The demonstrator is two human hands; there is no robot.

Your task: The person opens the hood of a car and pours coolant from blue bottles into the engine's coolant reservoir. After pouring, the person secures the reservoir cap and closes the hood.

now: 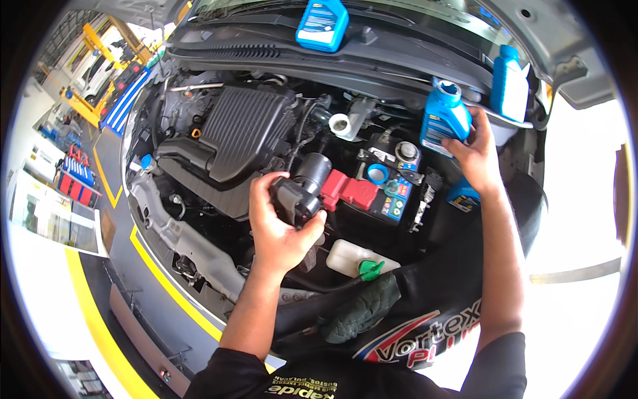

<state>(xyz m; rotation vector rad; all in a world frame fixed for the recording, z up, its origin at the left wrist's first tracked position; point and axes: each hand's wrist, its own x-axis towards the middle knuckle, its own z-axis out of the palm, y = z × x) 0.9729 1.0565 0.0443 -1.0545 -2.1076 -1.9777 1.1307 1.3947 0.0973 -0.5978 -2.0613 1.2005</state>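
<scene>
My left hand [279,241] is closed around a black cylindrical part [310,178] with a blocky lower end, held above the engine bay beside the red battery terminal cover [359,191]. On the right, my right hand [480,154] grips a blue oil bottle [440,123] by its side. That bottle stands nearly upright with its mouth uncapped. Below it lies the battery [397,206], with a loose blue cap [377,174] and a grey round cap [407,151] on top. A white round-mouthed piece [339,125] sits left of the battery.
Blue bottles stand at the windshield base [322,28] and far right [509,90]; another [463,196] lies beside the battery. The ribbed engine cover [246,130] fills the left. Nearer are a white reservoir [347,258] with a green cap [371,268] and a dark cloth [365,309].
</scene>
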